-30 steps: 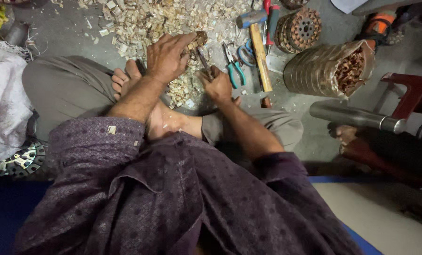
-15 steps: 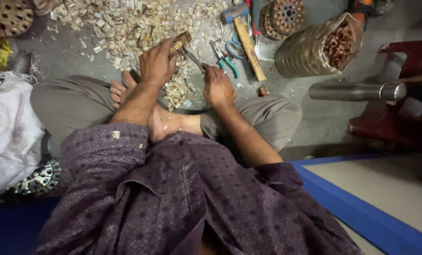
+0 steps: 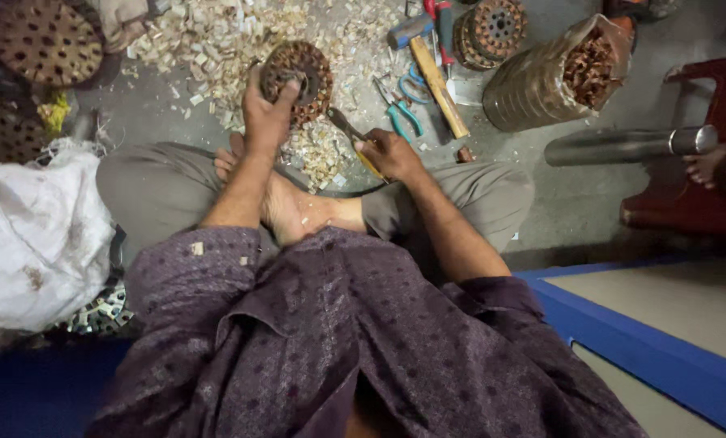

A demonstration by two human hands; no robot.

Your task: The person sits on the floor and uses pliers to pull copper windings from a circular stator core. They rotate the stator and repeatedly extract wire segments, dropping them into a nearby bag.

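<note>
Left hand (image 3: 267, 113) grips round slotted metal core (image 3: 302, 69) upright on floor; right hand (image 3: 391, 154) holds yellow-handled tool (image 3: 355, 139) angled toward core, just right.

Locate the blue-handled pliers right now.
In the head view, the blue-handled pliers lie on the floor right of centre, just beyond the right hand, between the paper scraps and the wooden-handled hammer.
</note>
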